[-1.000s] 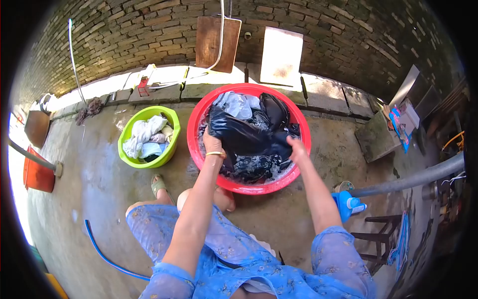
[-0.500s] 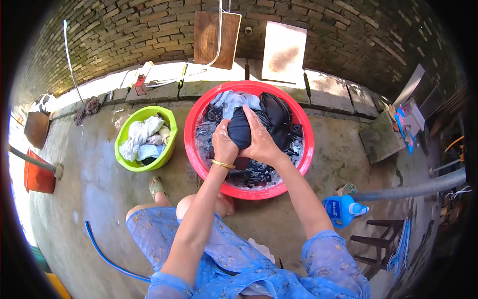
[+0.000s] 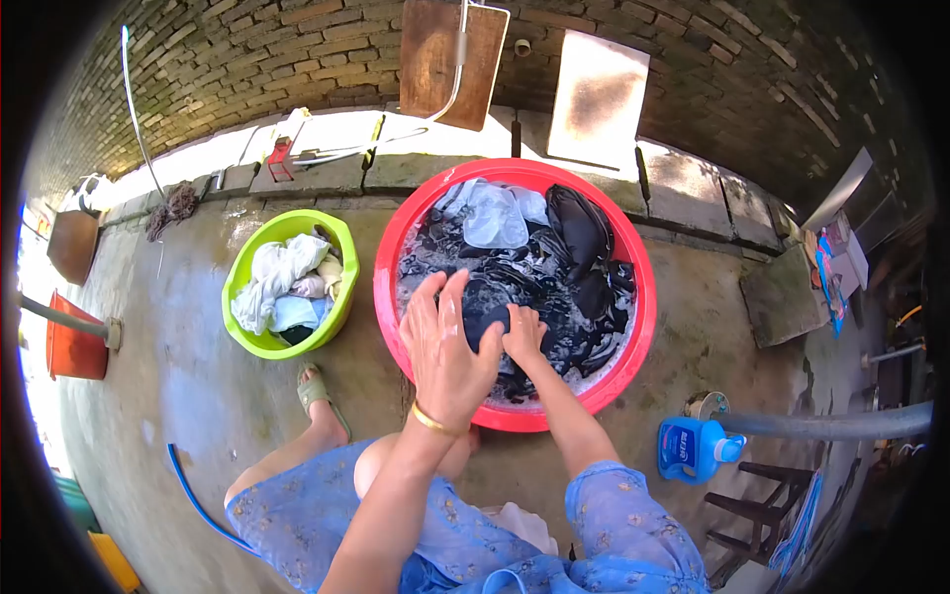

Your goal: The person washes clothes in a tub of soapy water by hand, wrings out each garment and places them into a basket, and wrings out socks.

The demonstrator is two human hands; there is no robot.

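Observation:
A red basin [image 3: 641,337] holds sudsy water with dark clothes [image 3: 594,238] and a pale blue cloth [image 3: 495,218] at its far side. My left hand [image 3: 445,361], with a gold bracelet at the wrist, is raised over the near left rim, fingers apart and holding nothing. Lower, inside the basin, my right hand [image 3: 524,335] has its fingers curled at a dark cloth [image 3: 485,307] in the suds; part of that cloth is hidden behind my left hand.
At the left stands a green basin [image 3: 346,238] with light clothes [image 3: 282,267]. A blue detergent bottle [image 3: 693,448] and a dark stool [image 3: 757,510] are at the right. An orange bucket [image 3: 77,342] is far left; boards [image 3: 599,99] lean on the brick wall.
The bunched dark cloth between both hands has gone down into the basin. My left hand has come off it and opened nearer to me; my right hand has moved lower. The view has shifted.

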